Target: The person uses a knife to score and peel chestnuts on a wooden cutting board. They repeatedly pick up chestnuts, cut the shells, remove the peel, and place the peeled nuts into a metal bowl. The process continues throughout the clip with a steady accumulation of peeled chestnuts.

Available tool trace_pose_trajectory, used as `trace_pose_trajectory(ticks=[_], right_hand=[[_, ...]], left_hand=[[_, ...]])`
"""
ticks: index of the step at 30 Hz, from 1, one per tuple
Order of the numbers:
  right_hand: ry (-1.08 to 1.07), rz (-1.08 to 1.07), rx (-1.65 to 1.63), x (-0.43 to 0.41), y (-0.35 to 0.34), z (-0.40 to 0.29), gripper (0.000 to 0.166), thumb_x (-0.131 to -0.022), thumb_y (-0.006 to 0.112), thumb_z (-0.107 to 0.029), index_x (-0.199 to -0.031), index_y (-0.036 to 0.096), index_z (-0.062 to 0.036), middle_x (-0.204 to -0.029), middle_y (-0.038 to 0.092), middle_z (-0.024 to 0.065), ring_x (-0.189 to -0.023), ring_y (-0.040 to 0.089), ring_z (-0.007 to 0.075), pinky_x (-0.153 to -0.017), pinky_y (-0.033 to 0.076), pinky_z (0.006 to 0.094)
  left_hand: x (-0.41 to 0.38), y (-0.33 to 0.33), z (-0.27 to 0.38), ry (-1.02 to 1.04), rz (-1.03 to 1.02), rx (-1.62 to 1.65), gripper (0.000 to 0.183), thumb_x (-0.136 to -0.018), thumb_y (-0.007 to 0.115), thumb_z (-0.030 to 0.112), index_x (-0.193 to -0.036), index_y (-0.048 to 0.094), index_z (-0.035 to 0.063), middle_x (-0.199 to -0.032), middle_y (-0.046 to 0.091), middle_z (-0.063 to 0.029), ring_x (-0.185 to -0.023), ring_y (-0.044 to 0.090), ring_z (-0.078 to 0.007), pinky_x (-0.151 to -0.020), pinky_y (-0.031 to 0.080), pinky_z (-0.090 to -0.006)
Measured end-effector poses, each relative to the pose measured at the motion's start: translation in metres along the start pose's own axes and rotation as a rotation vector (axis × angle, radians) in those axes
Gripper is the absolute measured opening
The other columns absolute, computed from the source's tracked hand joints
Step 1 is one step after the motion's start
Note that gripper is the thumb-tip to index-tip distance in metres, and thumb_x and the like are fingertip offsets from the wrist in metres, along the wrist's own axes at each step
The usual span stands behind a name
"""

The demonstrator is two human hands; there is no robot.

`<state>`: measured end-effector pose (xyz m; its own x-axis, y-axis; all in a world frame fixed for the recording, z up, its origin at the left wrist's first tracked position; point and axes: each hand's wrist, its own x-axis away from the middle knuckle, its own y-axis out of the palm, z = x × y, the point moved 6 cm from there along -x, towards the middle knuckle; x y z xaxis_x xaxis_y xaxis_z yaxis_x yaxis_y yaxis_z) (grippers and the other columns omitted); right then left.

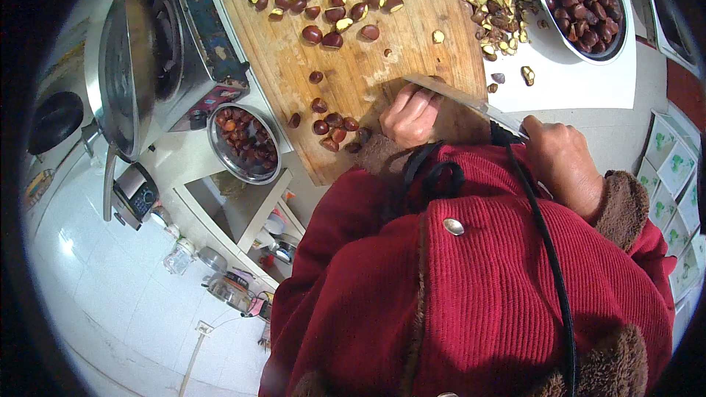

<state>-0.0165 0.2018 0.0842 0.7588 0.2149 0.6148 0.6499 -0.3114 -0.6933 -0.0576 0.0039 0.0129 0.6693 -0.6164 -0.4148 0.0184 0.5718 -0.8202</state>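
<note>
My right hand [565,162] grips the handle of a broad-bladed kitchen knife [449,90]. The blade reaches left over the near right part of a wooden cutting board [353,85]. Right against the blade, my left hand [411,116] has its fingers curled on a chestnut [436,79], which the knife mostly hides. Several whole chestnuts [337,135] lie to the left of that hand. Farther up the board is a spread of chestnuts [333,14], some with pale cut faces.
Chestnut trimmings [491,11] are heaped at the board's right edge and on a white sheet [584,88]. A bowl of dark chestnuts [584,5] stands there. On the left are a metal bowl of brown pieces [245,143], a gas stove [193,77] and an upright lidded pan [118,71].
</note>
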Motion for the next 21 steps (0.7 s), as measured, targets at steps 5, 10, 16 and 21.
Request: trace_pose_trajectory(ticks=[5,10,16,21], right_hand=[[-0.031,-0.021,0.018,-0.011,-0.003,-0.009,0.013,-0.081,0.060,-0.006,-0.092,0.056,0.0006,-0.072,0.064,0.0229,-0.072,0.066,0.0420,-0.064,0.053,0.0491],[-0.171,0.183,-0.208,-0.079,0.049,-0.001,0.013,-0.080,0.061,-0.007,-0.092,0.059,-0.0012,-0.068,0.063,0.0211,-0.068,0.065,0.0422,-0.059,0.050,0.0498],[-0.116,0.322,-0.174,-0.055,0.053,0.007,0.018,-0.079,0.062,-0.004,-0.097,0.064,-0.0007,-0.074,0.064,0.0236,-0.070,0.065,0.0424,-0.063,0.052,0.0474],[-0.081,0.266,-0.140,-0.005,0.037,0.008,0.017,-0.079,0.060,0.000,-0.095,0.058,0.0022,-0.078,0.065,0.0232,-0.071,0.066,0.0420,-0.062,0.052,0.0470]], left_hand=[[0.012,0.007,-0.002,0.015,0.022,0.041,0.032,-0.066,0.063,0.010,-0.095,0.074,0.0037,-0.098,0.068,-0.0057,-0.089,0.066,-0.0226,-0.074,0.056,-0.0283],[0.004,0.003,0.000,0.028,-0.026,0.117,0.033,-0.067,0.063,0.001,-0.099,0.072,-0.0013,-0.094,0.067,-0.0093,-0.083,0.063,-0.0238,-0.076,0.054,-0.0310],[0.004,0.001,0.001,-0.054,0.023,0.054,0.023,-0.071,0.063,0.008,-0.091,0.073,0.0037,-0.096,0.068,-0.0054,-0.083,0.064,-0.0203,-0.070,0.054,-0.0270],[0.009,0.000,0.005,-0.033,0.030,-0.055,0.026,-0.063,0.064,0.010,-0.087,0.072,0.0066,-0.093,0.067,-0.0027,-0.086,0.066,-0.0218,-0.066,0.055,-0.0301]])
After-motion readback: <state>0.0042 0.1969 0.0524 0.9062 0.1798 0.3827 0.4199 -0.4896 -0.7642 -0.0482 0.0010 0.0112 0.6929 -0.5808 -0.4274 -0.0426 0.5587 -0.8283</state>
